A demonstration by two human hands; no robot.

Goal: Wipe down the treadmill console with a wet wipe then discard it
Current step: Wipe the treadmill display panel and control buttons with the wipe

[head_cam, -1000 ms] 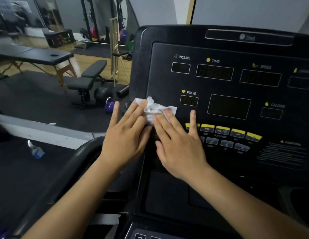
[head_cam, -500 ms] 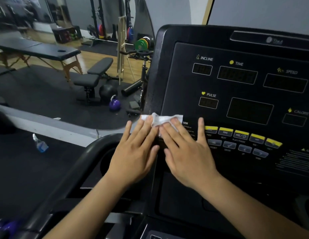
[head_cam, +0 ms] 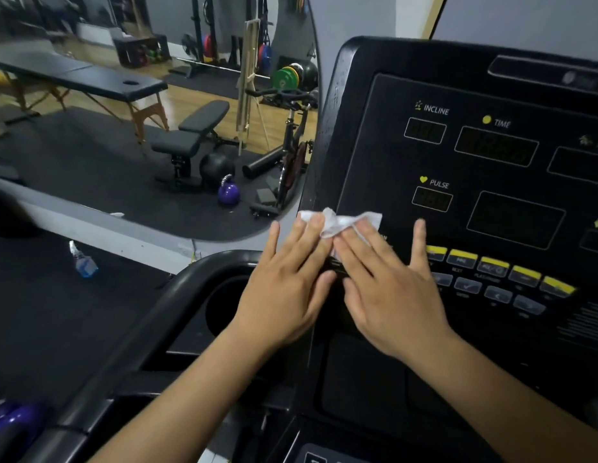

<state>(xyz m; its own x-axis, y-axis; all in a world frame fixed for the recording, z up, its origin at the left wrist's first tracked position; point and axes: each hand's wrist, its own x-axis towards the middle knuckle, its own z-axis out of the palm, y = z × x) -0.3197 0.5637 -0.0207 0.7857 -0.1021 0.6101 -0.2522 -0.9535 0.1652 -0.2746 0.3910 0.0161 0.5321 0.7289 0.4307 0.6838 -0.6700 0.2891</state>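
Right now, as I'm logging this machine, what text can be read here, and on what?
"INCLINE": treadmill console, above its top-left display.
"TIME": console, right of that.
"PULSE": console, beside a yellow heart.
Button captions, top logo, right-edge fine print: too blurred to read.

Crumpled wet wipe (head_cam: 341,223) on treadmill console (head_cam: 374,145).

Fingers (head_cam: 312,237) hide much of the wet wipe (head_cam: 341,223), seemingly crumpled
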